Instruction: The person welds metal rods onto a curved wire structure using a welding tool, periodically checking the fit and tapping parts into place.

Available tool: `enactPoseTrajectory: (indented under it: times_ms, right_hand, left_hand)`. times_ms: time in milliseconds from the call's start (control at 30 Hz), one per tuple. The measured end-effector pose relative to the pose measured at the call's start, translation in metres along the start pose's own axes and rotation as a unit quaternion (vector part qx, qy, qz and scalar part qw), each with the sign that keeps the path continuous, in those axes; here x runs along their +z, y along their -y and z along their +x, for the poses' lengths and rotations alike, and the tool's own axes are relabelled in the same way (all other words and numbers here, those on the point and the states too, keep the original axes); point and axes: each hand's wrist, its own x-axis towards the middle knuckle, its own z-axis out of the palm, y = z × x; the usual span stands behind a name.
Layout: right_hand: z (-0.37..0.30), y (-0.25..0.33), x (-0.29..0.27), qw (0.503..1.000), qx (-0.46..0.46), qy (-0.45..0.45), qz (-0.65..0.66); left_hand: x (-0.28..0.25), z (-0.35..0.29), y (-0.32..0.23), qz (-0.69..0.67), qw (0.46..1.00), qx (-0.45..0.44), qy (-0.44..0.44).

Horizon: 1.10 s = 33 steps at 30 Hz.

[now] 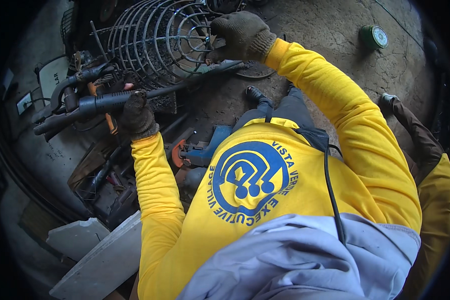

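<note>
My left hand (138,117), in a dark brown work glove, is closed at the end of a black ribbed handle (107,102). A thick black cable or hose (185,86) runs from near that hand toward the right. My right hand (242,37), gloved alike, grips the end of a rounded cage of bent metal bars (152,42), its thumb below and its fingers above. Part of the cage's rim is hidden behind that glove. The cage lies on its side, with concentric rings at its right end.
Orange-handled pliers (110,122) hang below the ribbed handle. A blue-and-orange tool (200,152) lies by my waist. White boards (100,260) lean at lower left. On the concrete floor stands a green round tin (374,37). Another person's leg (415,122) shows at right.
</note>
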Motion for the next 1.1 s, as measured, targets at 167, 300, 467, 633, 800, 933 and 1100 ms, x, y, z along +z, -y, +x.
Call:
enactPoseTrajectory:
  times_ms: [167, 300, 467, 633, 800, 933, 1100]
  right_hand:
    - [-0.002, 0.000, 0.004, 0.999, -0.018, -0.035, 0.030]
    - [-0.001, 0.002, -0.004, 0.999, 0.008, 0.019, 0.025]
    - [-0.013, 0.000, 0.006, 1.000, 0.009, -0.016, 0.003]
    - [-0.047, -0.006, 0.012, 0.989, 0.138, -0.027, 0.037]
    - [-0.076, -0.009, 0.028, 0.988, 0.128, -0.038, 0.081]
    - [-0.073, -0.005, 0.033, 0.982, 0.130, -0.060, 0.121]
    - [-0.056, 0.002, 0.031, 0.979, 0.119, -0.069, 0.151]
  left_hand:
    - [0.006, 0.000, -0.003, 0.017, 0.999, 0.032, 0.007]
    - [0.006, -0.004, -0.012, 0.052, 0.997, -0.046, -0.027]
    - [0.008, -0.008, -0.013, 0.009, 0.997, -0.056, -0.049]
    - [-0.010, -0.012, -0.008, -0.003, 0.994, -0.084, -0.075]
    - [-0.010, -0.006, -0.009, 0.032, 0.996, -0.073, -0.033]
    - [-0.001, -0.001, -0.011, 0.043, 0.997, -0.055, -0.031]
    - [-0.002, -0.006, -0.009, 0.137, 0.984, -0.024, -0.107]
